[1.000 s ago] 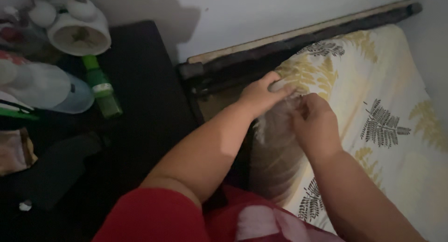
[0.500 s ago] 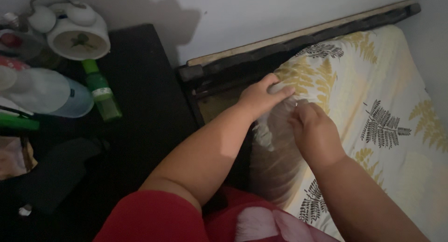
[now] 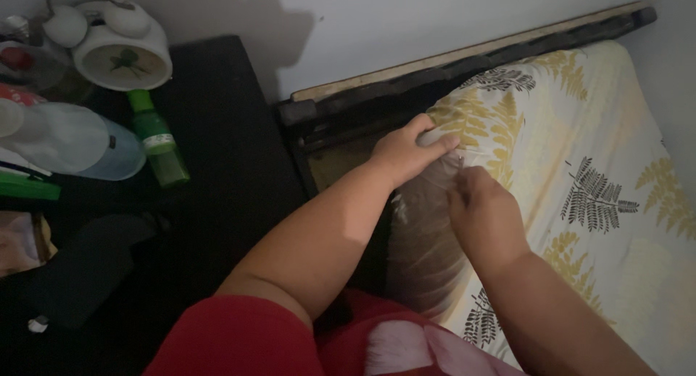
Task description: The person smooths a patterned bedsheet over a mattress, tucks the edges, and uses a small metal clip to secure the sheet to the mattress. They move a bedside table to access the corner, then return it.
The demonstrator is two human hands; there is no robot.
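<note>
Scanning from the left, I'm seeing a dark nightstand (image 3: 217, 129) crowded at its far end: a white twin-bell alarm clock (image 3: 119, 53) is standing against the wall, a pale cap (image 3: 65, 140) is lying on its side, and a small green bottle (image 3: 158, 137) is lying flat just beside it. Moving over, the left hand (image 3: 402, 153) is gripping the corner of the fern-print sheet (image 3: 580, 173), fingers curled over and pinching the fabric right where the mattress is meeting the dark bed frame (image 3: 406, 86). I'm reading that as holding the corner steady. The right hand (image 3: 482, 209) is sitting just beside it, fingers bunched and pressing into the same gathered cloth (whether it's actually pinching, I can't tell). The rest of the sheet is spreading flat to the right.
</note>
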